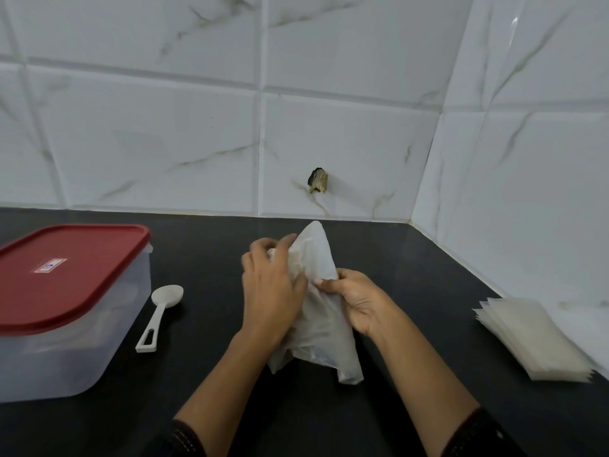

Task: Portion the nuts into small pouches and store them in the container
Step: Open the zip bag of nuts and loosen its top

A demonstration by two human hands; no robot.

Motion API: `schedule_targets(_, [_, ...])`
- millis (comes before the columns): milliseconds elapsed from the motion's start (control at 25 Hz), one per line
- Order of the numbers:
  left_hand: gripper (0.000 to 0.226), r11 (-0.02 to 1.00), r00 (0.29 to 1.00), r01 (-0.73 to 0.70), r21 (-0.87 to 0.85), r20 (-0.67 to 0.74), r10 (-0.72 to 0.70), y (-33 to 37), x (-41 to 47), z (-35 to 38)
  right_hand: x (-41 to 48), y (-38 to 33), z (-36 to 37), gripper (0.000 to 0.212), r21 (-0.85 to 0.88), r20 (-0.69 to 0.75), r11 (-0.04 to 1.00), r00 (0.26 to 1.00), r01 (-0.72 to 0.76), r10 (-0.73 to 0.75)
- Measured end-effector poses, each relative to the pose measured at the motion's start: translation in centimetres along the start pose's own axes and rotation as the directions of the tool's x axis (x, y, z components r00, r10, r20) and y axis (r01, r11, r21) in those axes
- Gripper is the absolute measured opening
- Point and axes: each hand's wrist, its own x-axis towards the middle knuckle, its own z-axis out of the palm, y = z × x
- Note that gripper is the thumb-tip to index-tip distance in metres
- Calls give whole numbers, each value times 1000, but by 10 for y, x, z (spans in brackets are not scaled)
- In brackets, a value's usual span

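Clamping translucent bag [324, 338] at frame centre with left grip [270, 285]; pinching its right edge with right grip [356, 301]. Lower left: red-lidded container [66, 275], spoon [158, 318]; right edge: pouch stack [534, 338].

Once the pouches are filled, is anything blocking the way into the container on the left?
Yes: the red lid sits on the container, closing it. The spoon lies on the counter between it and the bag that the left hand and right hand grip.
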Motion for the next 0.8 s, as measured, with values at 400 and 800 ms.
schedule_targets(400, [33,994,992,-44,-96,110,54,7,-3,7,-9,-18,-17,23,133,53,988,996,-76,70])
schedule_targets(800, [36,897,951,281,-342,225,-212,11,1,3,-21,-26,-20,31,65,304,997,952,-49,27])
